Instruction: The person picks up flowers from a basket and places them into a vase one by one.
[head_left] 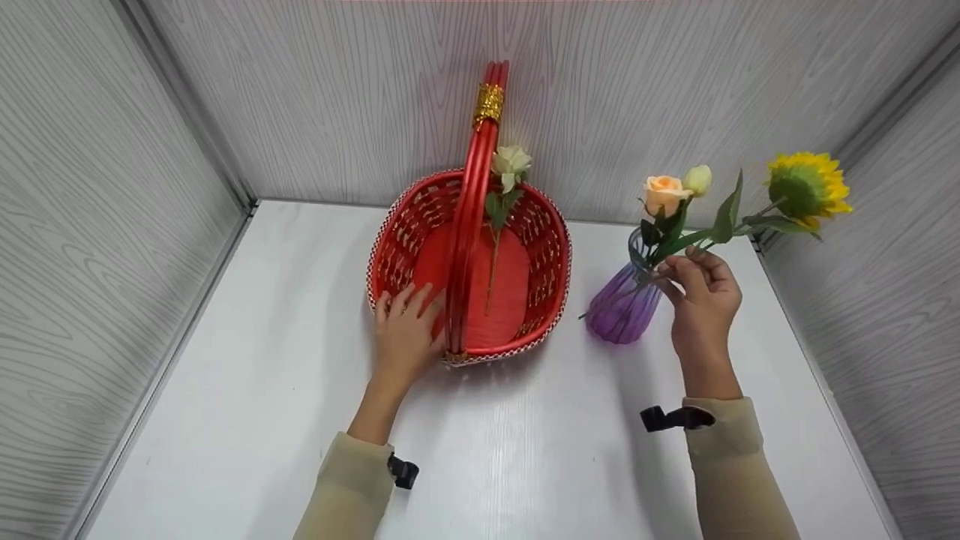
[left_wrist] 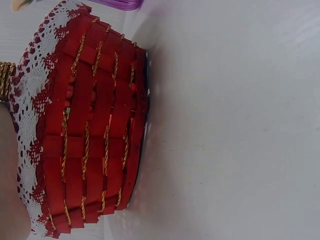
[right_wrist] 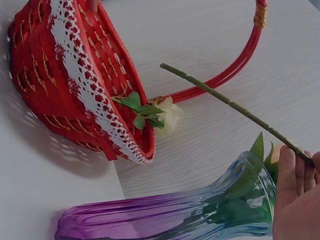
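Note:
A red woven basket (head_left: 551, 281) with a tall arched handle stands at the back of the table, my left hand (head_left: 405, 336) resting over its front left rim with the fingers spread inside. My right hand (head_left: 705, 300) pinches the green stem (right_wrist: 240, 108) of a yellow sunflower (head_left: 810, 191). Its bloom points to the right and its bare stem end to the left, in front of a vase (head_left: 622, 311). That vase is ribbed glass, purple below and bluish at the neck; a peach rose (head_left: 665, 195) and a pale yellow bud (head_left: 697, 180) rise from it.
One cream rose (head_left: 512, 161) leans inside the basket, its bloom on the back rim. White lace trim (right_wrist: 82, 70) runs around the rim. Grey wood-grain panels (head_left: 322, 97) close off the back and both sides of the white table (head_left: 525, 450).

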